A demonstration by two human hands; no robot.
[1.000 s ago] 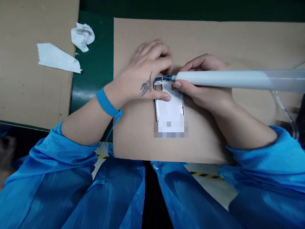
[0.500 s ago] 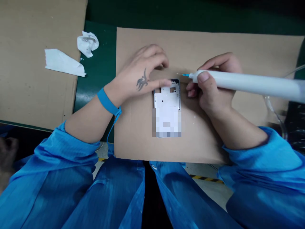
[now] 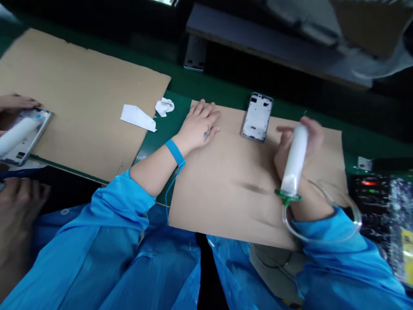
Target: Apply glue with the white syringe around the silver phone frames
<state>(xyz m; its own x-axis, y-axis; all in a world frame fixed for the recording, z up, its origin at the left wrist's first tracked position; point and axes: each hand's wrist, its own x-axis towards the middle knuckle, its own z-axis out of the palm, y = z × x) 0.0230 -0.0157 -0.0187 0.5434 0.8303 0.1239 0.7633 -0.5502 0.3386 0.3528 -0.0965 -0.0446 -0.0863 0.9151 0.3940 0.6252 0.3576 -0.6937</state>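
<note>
Right fingers [image 3: 312,135] clamp the syringe [image 3: 295,157] clear of the phone frame [image 3: 257,117]; left fingers [image 3: 209,114] lie spread on the cardboard [image 3: 226,193]; the frame seems to want steadying next.

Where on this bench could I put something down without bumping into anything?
The widest free patch is the near part of the cardboard sheet, in front of the phone frame, between the left hand and the right hand gripping a white syringe. The second cardboard sheet has room beside the paper scraps. Its far-left edge is crowded by a co-worker's hand.

Right hand [image 3: 285,150] — around white syringe [image 3: 295,157]
</note>
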